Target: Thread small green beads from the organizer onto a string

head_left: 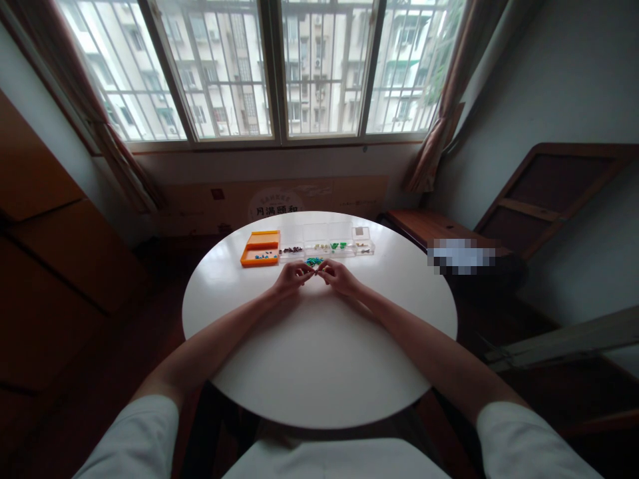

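My left hand (292, 277) and my right hand (339, 277) meet over the far half of a white round table (319, 372). The fingers of each are pinched, with the fingertips almost touching. Whatever lies between them is too small to make out. Just beyond the fingertips is a little heap of blue and green pieces (315, 261). An orange box (259, 264) with its lid raised stands to the left and holds a few blue and dark bits. Behind the hands, a row of clear plastic boxes (344, 253) contains dark pieces (293, 250), pale pieces (321, 247) and green pieces (338, 246).
Beyond the table, a large cardboard panel (200, 203) leans below a barred window (319, 80). A low wooden cabinet (424, 223) stands to the right, near a wood-framed panel (549, 183). Orange-brown cupboards (44, 266) line the left side.
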`<state>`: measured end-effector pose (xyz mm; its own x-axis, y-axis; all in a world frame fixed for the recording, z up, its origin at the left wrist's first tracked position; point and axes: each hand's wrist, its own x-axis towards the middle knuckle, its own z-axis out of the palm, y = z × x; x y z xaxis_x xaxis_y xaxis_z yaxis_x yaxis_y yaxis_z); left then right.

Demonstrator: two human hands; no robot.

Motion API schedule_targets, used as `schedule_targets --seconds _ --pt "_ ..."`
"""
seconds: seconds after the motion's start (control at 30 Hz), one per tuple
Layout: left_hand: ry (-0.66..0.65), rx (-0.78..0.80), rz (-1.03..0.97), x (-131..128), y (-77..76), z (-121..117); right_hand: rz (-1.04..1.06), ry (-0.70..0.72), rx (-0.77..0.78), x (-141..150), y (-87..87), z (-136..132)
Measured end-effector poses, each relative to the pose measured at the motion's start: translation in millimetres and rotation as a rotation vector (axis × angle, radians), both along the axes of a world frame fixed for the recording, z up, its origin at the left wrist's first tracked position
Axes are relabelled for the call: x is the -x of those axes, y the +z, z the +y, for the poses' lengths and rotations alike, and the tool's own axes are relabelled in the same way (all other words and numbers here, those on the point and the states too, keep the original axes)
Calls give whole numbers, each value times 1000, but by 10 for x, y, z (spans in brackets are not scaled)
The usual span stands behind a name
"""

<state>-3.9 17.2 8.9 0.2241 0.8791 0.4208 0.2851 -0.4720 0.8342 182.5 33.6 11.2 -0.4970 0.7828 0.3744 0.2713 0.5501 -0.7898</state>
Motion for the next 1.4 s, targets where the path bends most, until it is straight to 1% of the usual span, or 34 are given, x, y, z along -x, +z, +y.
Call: schedule_targets --seconds 0.2,0.6,0.83,1.13,1.4 --pt "-13 5 -20 7 -7 1 6 2 1 3 -15 8" --pt "-14 18 -7 -10 39 -40 18 26 10 -3 -30 10" --pt "-43 8 3 -7 39 -35 18 37 6 -12 -39 18" --pt "-5 -2 15 -9 57 -47 17 21 13 -1 -24 13" --pt "17 -29 19 15 7 -3 23 25 25 1 -9 1"
